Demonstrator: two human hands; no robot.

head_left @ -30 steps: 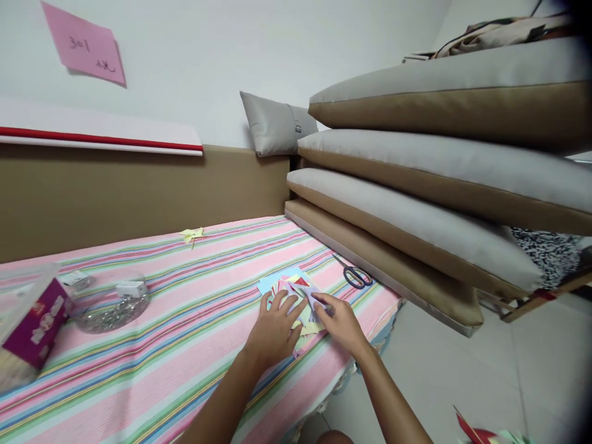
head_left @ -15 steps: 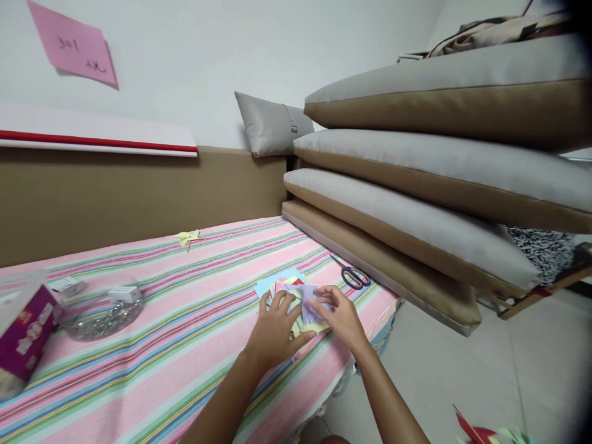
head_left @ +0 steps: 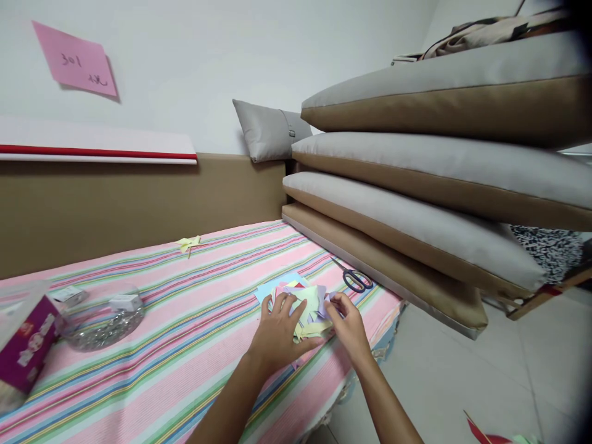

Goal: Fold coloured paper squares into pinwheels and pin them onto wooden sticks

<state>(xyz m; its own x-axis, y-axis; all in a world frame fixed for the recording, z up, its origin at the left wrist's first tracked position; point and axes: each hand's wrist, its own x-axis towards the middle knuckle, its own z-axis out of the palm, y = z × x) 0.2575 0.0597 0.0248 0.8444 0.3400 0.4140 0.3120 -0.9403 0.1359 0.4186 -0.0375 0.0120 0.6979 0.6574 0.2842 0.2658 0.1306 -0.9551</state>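
Several pieces of coloured paper lie in a loose pile near the front edge of the striped cloth. A pale green paper [head_left: 311, 297] is on top, with yellow paper [head_left: 312, 328] below it and a light blue sheet [head_left: 276, 282] sticking out behind. Fingers spread, my left hand [head_left: 277, 333] rests on the pile's left side. My right hand [head_left: 348, 320] pinches a purple paper [head_left: 322, 303] by its right edge. Dark-handled scissors [head_left: 356, 280] lie just beyond my right hand. Part of the pile is covered by my fingers.
Thick cushions [head_left: 407, 203] are stacked on the right. On the left stand a clear round container [head_left: 104, 324] of small shiny pieces and a purple box [head_left: 32, 345]. A yellow paper pinwheel [head_left: 189, 244] lies at the back. Coloured scraps [head_left: 490, 436] are low at right.
The purple paper has shifted right with my right hand, uncovering the pale green paper. My left hand stays on the pile. The view has shifted slightly.
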